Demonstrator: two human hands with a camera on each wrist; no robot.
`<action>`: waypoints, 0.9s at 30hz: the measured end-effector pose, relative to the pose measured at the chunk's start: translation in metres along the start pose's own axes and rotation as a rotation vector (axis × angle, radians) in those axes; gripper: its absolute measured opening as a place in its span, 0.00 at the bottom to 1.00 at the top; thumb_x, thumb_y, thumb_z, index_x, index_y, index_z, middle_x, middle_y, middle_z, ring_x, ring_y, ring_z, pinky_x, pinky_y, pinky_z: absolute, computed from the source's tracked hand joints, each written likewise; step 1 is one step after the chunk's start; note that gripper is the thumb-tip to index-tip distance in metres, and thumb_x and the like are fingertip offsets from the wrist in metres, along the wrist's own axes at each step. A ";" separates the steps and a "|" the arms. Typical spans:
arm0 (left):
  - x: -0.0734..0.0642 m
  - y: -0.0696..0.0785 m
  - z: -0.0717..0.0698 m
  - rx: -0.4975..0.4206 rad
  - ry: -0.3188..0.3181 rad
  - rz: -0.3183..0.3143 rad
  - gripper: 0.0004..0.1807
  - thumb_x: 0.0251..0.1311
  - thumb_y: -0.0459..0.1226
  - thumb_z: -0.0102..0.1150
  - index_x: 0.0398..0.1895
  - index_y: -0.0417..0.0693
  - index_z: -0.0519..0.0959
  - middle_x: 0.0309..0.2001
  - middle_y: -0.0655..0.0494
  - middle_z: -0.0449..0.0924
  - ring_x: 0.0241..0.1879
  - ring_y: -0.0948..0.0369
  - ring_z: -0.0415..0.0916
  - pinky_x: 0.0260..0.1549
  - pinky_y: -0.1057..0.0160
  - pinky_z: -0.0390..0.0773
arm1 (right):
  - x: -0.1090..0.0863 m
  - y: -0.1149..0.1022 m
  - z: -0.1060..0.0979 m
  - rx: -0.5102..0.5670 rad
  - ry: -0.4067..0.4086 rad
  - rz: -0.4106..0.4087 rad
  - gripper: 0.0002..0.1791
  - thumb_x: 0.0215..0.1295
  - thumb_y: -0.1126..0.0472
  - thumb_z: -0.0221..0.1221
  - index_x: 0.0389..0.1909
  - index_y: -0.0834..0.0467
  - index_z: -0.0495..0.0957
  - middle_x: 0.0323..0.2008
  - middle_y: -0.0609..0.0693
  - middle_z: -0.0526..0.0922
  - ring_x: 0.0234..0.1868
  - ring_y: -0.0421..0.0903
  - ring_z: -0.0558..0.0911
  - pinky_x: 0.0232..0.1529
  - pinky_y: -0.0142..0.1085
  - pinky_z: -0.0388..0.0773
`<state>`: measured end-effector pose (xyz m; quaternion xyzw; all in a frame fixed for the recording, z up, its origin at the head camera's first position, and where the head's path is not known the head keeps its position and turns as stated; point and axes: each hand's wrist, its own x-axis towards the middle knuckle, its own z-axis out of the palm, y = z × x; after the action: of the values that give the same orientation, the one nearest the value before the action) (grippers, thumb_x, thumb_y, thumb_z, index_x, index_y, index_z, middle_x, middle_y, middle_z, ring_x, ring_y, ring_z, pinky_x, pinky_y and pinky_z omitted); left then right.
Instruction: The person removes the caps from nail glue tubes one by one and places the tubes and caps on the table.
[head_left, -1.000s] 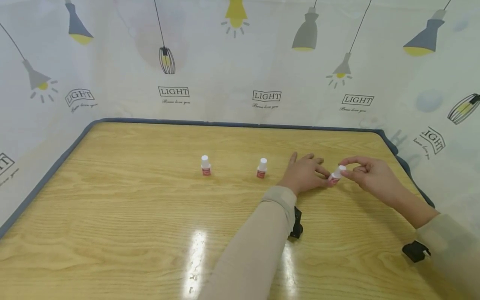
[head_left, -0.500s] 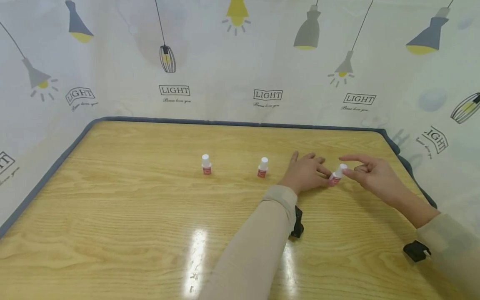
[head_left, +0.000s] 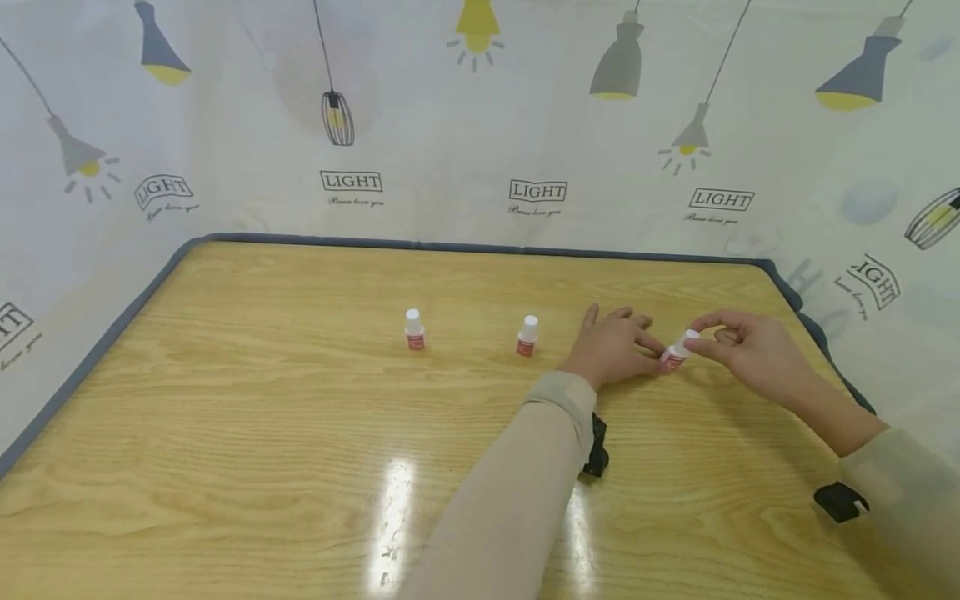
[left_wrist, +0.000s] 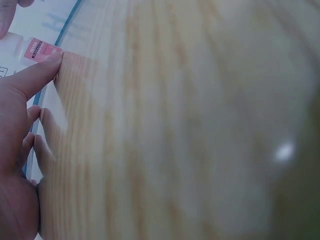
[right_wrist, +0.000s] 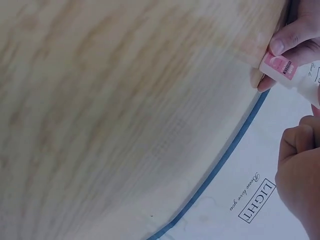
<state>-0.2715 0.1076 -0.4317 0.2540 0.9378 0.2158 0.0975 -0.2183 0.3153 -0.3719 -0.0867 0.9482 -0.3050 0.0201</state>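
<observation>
A small white bottle with a red label (head_left: 674,359) leans to the right near the table's right side. My left hand (head_left: 611,348) lies low on the tabletop and pinches the bottle's base between thumb and a finger, while its other fingers spread forward. From the right, my right hand (head_left: 757,357) holds the white cap (head_left: 689,336) with thumb and index finger. In the right wrist view, the left thumb presses on the pink-red label (right_wrist: 281,65). Two matching bottles stand upright to the left: one in the middle (head_left: 527,337), another farther left (head_left: 416,331).
The wooden table (head_left: 262,400) has a dark blue-grey edge (head_left: 465,247). Behind it hangs a white cloth (head_left: 435,150) printed with lamps. Black devices show beneath the left wrist (head_left: 597,450) and beside the right sleeve (head_left: 840,502).
Half a second ago the right index finger was lifted off the cap; now it is back on it. The left hand and the two standing bottles stay put, with a slight view shift.
</observation>
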 end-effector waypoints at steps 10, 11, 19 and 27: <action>0.000 0.001 -0.001 -0.007 -0.005 0.010 0.18 0.68 0.67 0.60 0.58 0.85 0.85 0.81 0.76 0.63 0.86 0.65 0.49 0.87 0.45 0.37 | -0.002 0.008 -0.011 0.042 -0.011 -0.030 0.24 0.79 0.47 0.61 0.66 0.57 0.81 0.15 0.40 0.60 0.15 0.41 0.56 0.15 0.41 0.59; 0.001 0.001 -0.001 -0.009 -0.004 0.010 0.18 0.68 0.67 0.60 0.58 0.85 0.85 0.81 0.76 0.63 0.86 0.65 0.49 0.87 0.45 0.37 | -0.002 0.008 -0.013 0.041 -0.010 -0.021 0.25 0.79 0.46 0.60 0.67 0.56 0.80 0.15 0.41 0.60 0.14 0.42 0.56 0.16 0.41 0.59; 0.001 -0.001 0.000 -0.006 0.001 0.008 0.17 0.69 0.66 0.61 0.58 0.85 0.85 0.81 0.77 0.63 0.86 0.66 0.49 0.87 0.46 0.36 | -0.003 0.005 -0.024 0.026 0.031 0.022 0.27 0.79 0.44 0.61 0.67 0.58 0.80 0.12 0.40 0.58 0.13 0.44 0.55 0.17 0.44 0.61; 0.000 -0.001 0.000 -0.009 -0.002 0.014 0.17 0.69 0.65 0.62 0.58 0.85 0.85 0.81 0.76 0.63 0.86 0.66 0.50 0.87 0.46 0.37 | -0.003 0.004 -0.025 0.032 0.034 0.014 0.27 0.79 0.45 0.61 0.67 0.60 0.80 0.12 0.40 0.57 0.13 0.43 0.55 0.18 0.44 0.59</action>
<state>-0.2716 0.1068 -0.4320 0.2604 0.9349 0.2205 0.0978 -0.2183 0.3336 -0.3538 -0.0747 0.9440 -0.3212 0.0076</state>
